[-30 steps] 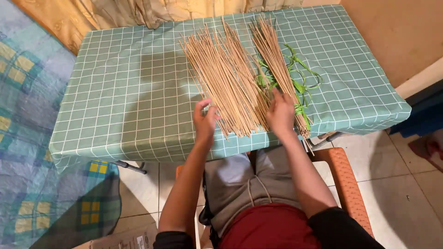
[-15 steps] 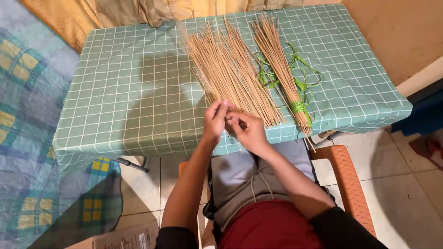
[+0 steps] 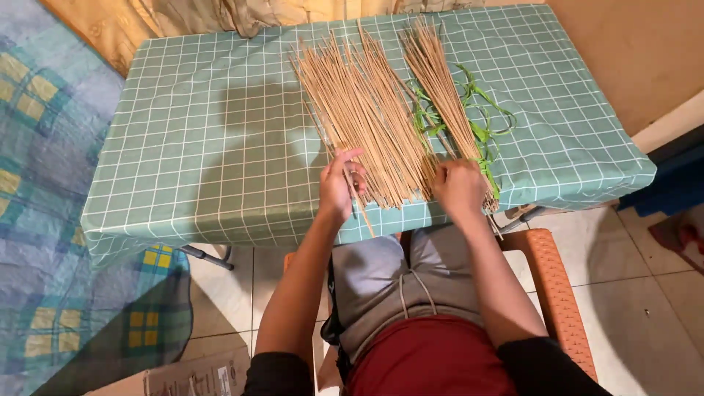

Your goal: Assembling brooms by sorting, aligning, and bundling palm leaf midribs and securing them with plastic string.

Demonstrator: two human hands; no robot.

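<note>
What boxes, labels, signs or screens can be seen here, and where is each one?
Cardboard box: on the floor at the bottom edge of the picture, left of the person's chair; flat, brown, only partly in view.
Label on the box: a small pale rectangle with dark print, on the box's right end.
No signs or screens show.

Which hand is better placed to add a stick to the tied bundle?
Probably the right hand: it rests at the near end of the tied bundle. The left hand pinches a single stick beside the loose pile.
</note>
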